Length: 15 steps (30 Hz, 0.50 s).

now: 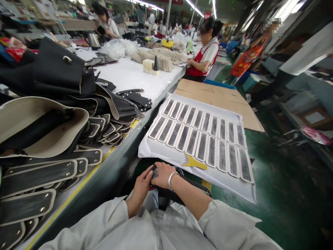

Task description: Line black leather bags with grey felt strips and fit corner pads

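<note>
1. So, a small dark piece (155,172) is held low, right above the lap, just past the near edge of the white cloth (145,150). It's mostly covered by the hands, so the full shape can't be made out.

2. Fingers: it's pinched from one side by the left hand (140,187), thumb and forefinger brought in tight. From the other side it's clasped by the right hand (163,174), fingers bunched and curled over. Where the right fingertips end up is hidden.

3. A longer black item (197,187) can be seen under the right forearm. Whether it's joined to the dark piece can't be told from here.

4. Handling, best guess: light, leathery, bendy with some spring. Maybe a bit slick on a smooth face. Not really fragile, but easily creased or scuffed.

5. Probably best gripped by the edges, one hand per side, with nails and that silver bracelet (170,181) kept off the surface.

6. Nearby, two rows of grey-black strips (201,147) are laid out on the cloth, with a yellow piece (195,163) by its edge. On the table (130,74) to the left, black bags (59,69) and studded tabs (39,176) are piled.
</note>
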Motion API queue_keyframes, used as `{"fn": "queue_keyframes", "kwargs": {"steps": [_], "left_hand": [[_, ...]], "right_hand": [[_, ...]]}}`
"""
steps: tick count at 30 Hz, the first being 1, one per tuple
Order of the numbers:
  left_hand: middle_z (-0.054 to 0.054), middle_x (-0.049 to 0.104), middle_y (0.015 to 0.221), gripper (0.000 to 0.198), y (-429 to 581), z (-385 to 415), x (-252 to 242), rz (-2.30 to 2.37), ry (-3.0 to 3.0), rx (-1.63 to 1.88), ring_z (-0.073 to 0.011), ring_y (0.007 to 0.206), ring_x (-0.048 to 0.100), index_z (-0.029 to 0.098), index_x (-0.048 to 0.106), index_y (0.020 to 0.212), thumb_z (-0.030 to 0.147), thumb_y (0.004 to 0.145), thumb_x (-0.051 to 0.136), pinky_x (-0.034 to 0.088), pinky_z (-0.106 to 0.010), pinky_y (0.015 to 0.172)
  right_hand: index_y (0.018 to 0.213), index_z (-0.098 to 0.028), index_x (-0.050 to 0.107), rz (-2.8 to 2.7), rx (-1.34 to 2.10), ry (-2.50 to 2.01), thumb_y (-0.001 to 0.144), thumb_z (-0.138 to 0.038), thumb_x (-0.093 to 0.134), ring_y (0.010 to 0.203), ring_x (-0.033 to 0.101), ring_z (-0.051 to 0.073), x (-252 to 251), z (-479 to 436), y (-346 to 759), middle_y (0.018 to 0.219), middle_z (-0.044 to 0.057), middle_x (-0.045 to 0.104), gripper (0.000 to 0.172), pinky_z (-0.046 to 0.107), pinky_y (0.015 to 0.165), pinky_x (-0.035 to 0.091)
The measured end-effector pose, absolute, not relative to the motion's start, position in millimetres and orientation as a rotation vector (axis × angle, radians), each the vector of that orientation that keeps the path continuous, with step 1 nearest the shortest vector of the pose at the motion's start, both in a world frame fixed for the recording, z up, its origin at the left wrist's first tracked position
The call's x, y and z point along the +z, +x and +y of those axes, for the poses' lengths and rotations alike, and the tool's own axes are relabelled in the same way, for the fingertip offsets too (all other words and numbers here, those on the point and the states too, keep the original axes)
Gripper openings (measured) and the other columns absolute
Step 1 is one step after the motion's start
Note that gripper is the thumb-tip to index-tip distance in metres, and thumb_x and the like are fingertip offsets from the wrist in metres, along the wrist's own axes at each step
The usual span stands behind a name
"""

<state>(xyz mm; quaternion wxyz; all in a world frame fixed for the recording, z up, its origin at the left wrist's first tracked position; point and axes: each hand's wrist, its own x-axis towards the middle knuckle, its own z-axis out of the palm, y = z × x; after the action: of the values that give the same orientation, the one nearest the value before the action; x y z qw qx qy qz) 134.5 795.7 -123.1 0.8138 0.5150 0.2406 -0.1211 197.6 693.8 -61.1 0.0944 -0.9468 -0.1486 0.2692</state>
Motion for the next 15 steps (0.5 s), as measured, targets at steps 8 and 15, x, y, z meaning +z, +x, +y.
{"fn": "queue_keyframes", "kwargs": {"steps": [8,15], "left_hand": [[-0.009,0.068,0.084,0.048,132,786,-141,0.401,1.319,0.056,-0.0173,0.067,0.061,0.013,0.064,0.113,0.047,0.081,0.054,0.050,-0.026,0.057],[-0.011,0.062,0.115,0.040,141,785,-148,0.253,1.482,0.170,-0.0228,0.108,0.055,0.020,0.064,0.112,0.044,0.088,0.043,0.042,-0.035,0.097]], "right_hand": [[0.125,-0.019,0.047,-0.478,0.811,-2.779,0.059,-0.043,0.062,0.107,0.053,0.033,-59,689,201,0.117,0.013,0.056,0.072,0.047,0.089,0.039],[0.133,-0.014,0.042,-0.642,0.845,-2.641,0.061,-0.032,0.059,0.116,0.048,0.031,-73,674,212,0.129,0.016,0.049,0.076,0.042,0.097,0.036]]}}
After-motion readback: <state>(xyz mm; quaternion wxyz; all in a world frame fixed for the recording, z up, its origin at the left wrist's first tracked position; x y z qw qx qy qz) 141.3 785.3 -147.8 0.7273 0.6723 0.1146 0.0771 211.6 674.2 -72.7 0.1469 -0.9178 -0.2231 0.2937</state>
